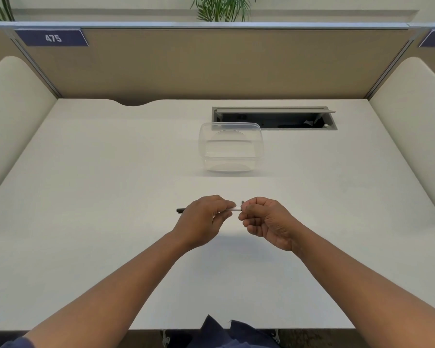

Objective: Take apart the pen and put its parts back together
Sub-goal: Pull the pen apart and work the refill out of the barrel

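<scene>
A slim pen (235,209) with a white barrel lies level between my two hands, a little above the white desk (98,184). My left hand (202,219) is closed around the barrel's middle, and a black end of the pen sticks out to its left. My right hand (266,221) pinches the pen's right end, where a small dark clip shows above the fingers. Most of the barrel is hidden inside my fists.
A clear plastic tub (230,148) with its lid on stands further back, just right of centre. Behind it a cable hatch (274,118) is open in the desk. Padded partitions wall in the left, right and far sides.
</scene>
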Tool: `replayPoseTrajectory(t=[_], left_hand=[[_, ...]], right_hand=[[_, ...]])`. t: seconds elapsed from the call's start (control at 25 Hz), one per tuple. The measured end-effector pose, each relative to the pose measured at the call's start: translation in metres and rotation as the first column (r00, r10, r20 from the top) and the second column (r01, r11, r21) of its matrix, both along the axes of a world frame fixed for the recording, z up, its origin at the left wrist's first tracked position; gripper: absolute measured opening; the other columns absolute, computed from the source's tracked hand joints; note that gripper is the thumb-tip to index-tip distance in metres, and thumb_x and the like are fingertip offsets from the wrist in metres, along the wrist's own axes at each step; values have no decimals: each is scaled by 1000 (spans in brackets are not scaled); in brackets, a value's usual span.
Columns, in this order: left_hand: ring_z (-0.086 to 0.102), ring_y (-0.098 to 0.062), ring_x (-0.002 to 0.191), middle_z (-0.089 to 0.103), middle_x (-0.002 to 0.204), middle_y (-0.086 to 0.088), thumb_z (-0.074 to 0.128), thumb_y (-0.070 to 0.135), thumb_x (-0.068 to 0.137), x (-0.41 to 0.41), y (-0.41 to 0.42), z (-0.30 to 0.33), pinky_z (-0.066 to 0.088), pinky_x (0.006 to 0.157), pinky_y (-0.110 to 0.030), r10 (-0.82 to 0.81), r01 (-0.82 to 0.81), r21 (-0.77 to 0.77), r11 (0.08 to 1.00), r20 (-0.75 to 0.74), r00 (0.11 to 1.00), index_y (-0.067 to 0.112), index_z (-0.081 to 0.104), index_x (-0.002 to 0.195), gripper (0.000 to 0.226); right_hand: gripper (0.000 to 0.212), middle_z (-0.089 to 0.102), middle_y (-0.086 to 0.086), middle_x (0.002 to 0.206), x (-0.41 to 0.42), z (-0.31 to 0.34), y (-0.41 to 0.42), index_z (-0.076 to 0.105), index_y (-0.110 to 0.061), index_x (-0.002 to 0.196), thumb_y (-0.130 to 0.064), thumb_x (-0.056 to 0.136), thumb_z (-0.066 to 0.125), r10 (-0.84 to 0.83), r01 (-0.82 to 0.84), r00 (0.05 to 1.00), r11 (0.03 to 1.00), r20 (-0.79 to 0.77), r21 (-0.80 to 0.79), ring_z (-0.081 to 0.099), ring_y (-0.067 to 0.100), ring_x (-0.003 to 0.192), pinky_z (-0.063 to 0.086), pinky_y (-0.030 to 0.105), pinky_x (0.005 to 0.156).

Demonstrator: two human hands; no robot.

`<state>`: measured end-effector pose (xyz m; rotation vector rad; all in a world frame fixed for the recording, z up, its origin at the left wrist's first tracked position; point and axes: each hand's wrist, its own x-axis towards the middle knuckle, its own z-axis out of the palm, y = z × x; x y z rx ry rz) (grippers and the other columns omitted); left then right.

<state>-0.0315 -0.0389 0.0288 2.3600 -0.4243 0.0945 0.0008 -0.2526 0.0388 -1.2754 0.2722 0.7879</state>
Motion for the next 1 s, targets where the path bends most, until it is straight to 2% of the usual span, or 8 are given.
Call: replayPoseTrajectory(t=[0.12, 0.32, 0.52, 0.72, 0.8, 0.88, 0.92, 1.0], left_hand=[[63, -21, 77, 73, 89, 3, 67, 25, 95, -1, -2, 3, 54, 68, -39, -2, -1, 39, 999, 77, 997, 20, 76, 112, 20], [59, -24, 69, 69, 82, 3, 63, 34, 98, 0, -3, 7, 50, 61, -41, -21, 2, 126, 992, 147, 989, 23, 78, 103, 19], [58, -19, 72, 65, 83, 4, 65, 29, 98, -3, -3, 6, 51, 58, -37, -39, 23, 112, 993, 138, 990, 21, 76, 101, 14], [61, -25, 69, 67, 81, -1, 68, 21, 96, -2, -4, 8, 52, 58, -39, -84, 64, 133, 989, 154, 985, 15, 77, 103, 13], [59, -24, 69, 66, 81, 1, 68, 21, 97, -3, -4, 10, 51, 58, -38, -102, 85, 133, 987, 130, 986, 16, 77, 105, 13], [54, -15, 70, 62, 81, 7, 65, 23, 98, -4, -3, 12, 50, 59, -32, -122, 114, 122, 986, 66, 990, 20, 76, 107, 15], [50, -8, 70, 59, 79, 11, 63, 24, 99, -3, -2, 13, 47, 60, -29, -135, 132, 113, 985, 21, 991, 22, 76, 107, 15], [49, -7, 72, 53, 74, 12, 58, 29, 101, 0, -1, 16, 42, 61, -27, -159, 169, 104, 980, -97, 983, 27, 74, 104, 16]], right_hand=[[6, 73, 13, 83, 0, 1, -1, 72, -8, 92, -13, 89, 72, 32, -32, 999, 999, -29, -4, 64, 17, 61, 55, 26, 56], [1, 74, 14, 83, -3, 0, 0, 73, -10, 86, -10, 87, 73, 7, -7, 1000, 1000, -28, 15, 66, 17, 62, 57, 26, 58], [8, 73, 14, 82, -5, 0, 2, 74, -13, 78, -6, 82, 75, -5, 5, 1000, 1000, -7, 25, 65, 17, 63, 57, 26, 59], [9, 71, 13, 78, -8, 0, 5, 70, -14, 74, -8, 77, 76, -7, 6, 1000, 1000, 12, 16, 63, 16, 60, 55, 25, 57], [10, 70, 12, 75, -8, 0, 6, 68, -13, 72, -7, 73, 76, 15, -14, 998, 1000, 66, -15, 61, 16, 59, 53, 26, 56], [12, 69, 11, 72, -8, 1, 5, 66, -14, 68, -7, 71, 75, 59, -51, 987, 997, 150, -59, 59, 17, 58, 50, 26, 56], [13, 69, 11, 70, -8, 1, 4, 66, -15, 66, -7, 71, 74, 85, -70, 977, 994, 197, -80, 59, 18, 58, 49, 26, 57], [16, 69, 10, 67, -7, 3, 2, 65, -18, 62, -6, 72, 71, 145, -113, 944, 986, 296, -126, 59, 18, 58, 49, 26, 57]])
